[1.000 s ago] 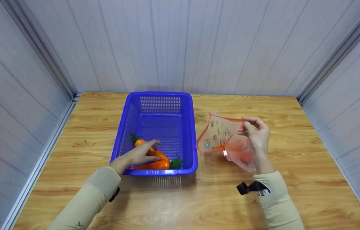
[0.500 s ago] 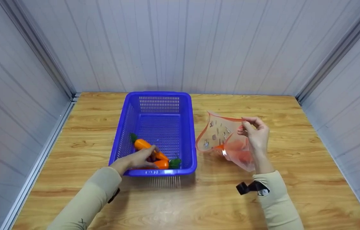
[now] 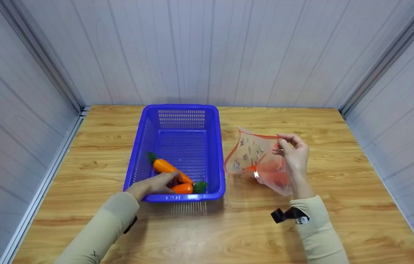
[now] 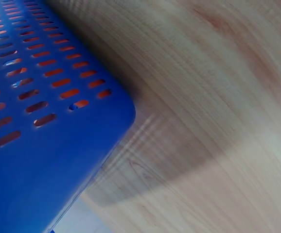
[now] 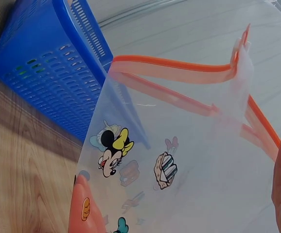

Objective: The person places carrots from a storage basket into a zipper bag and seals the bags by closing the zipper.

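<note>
In the head view, a blue plastic basket [image 3: 220,157] holds two orange carrots with green tops. My left hand [image 3: 156,183] reaches over its front left rim, fingers curled down round the tapered part of the near carrot [image 3: 183,189]. The other carrot [image 3: 164,166] lies slanted just beyond those fingers. My right hand [image 3: 296,157] pinches the rim of a clear zip bag [image 3: 245,152] with an orange seal strip and cartoon prints. The bag's mouth gapes toward the basket. Something orange [image 5: 85,208] shows low in the bag. In the left wrist view, the basket wall hides the left hand.
Both basket and bag stand on a wood-grain table [image 3: 199,234], the bag just right of the basket. Pale panel walls [image 3: 207,55] enclose the table at the back and both sides.
My left hand has lowered onto the near carrot, and its fingers have curled in, uncovering more of the far carrot. My right hand and the bag stay in place.
</note>
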{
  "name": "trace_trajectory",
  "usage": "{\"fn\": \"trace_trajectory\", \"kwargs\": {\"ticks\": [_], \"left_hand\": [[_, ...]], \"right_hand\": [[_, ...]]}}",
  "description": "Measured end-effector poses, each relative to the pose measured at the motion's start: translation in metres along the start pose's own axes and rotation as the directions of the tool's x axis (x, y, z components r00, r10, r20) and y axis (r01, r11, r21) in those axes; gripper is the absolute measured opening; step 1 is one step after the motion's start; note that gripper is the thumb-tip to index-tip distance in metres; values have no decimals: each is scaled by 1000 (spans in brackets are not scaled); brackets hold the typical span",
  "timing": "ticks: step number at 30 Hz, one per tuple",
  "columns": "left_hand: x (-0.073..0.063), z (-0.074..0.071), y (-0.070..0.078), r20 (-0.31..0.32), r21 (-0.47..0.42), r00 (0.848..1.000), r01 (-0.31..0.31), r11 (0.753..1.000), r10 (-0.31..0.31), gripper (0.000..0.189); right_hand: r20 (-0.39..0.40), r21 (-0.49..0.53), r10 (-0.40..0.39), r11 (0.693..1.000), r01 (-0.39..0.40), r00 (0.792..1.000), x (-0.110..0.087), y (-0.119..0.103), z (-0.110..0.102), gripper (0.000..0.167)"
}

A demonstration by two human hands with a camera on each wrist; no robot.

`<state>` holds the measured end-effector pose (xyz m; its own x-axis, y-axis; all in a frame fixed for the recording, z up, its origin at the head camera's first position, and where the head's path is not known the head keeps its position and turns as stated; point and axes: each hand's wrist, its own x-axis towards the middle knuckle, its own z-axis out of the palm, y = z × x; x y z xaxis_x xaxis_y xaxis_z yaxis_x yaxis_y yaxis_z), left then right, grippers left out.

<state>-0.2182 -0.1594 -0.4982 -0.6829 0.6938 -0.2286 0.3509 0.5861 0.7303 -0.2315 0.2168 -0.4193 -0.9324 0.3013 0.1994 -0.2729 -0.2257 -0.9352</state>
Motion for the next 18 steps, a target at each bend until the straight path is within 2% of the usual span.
{"fn": "trace_trajectory", "kwargs": {"ticks": [1, 3, 5, 8, 10, 12, 13, 14, 16, 18], "left_hand": [[0, 0, 0, 0, 6, 1000, -5, 1000, 5, 34], [0, 0, 0, -6, 23, 1000, -21, 1000, 21, 32], [1, -1, 0, -15, 34, 999, -29, 999, 29, 31], [1, -2, 0, -36, 40, 998, -44, 998, 46, 30], [0, -3, 1, -44, 25, 998, -46, 999, 47, 31], [1, -3, 2, -55, 15, 997, -45, 999, 46, 32], [1, -4, 3, -62, 12, 997, -48, 999, 49, 32], [1, -4, 4, -70, 11, 996, -58, 998, 59, 32], [1, -5, 5, -90, 15, 993, -77, 997, 78, 33], [0, -8, 7, -115, 21, 989, -92, 996, 93, 33]], "right_hand": [[-25, -49, 11, 999, -12, 1000, -3, -7, 4, 12], [-3, -18, 18, 1000, -19, 1000, -2, -4, 2, 12], [24, 9, 4, 1000, -4, 1000, 13, 23, -16, 13], [59, 13, -35, 999, 34, 998, 44, 77, -50, 18], [50, 0, -63, 998, 63, 997, 66, 115, -72, 26], [44, -1, -80, 997, 80, 996, 75, 132, -81, 30], [43, 0, -88, 996, 88, 995, 76, 136, -83, 30], [25, -1, -69, 998, 69, 997, 66, 118, -72, 29], [51, 40, -49, 998, 47, 997, 61, 110, -67, 23], [71, 78, -2, 997, -4, 997, 40, 72, -46, 14]]}}
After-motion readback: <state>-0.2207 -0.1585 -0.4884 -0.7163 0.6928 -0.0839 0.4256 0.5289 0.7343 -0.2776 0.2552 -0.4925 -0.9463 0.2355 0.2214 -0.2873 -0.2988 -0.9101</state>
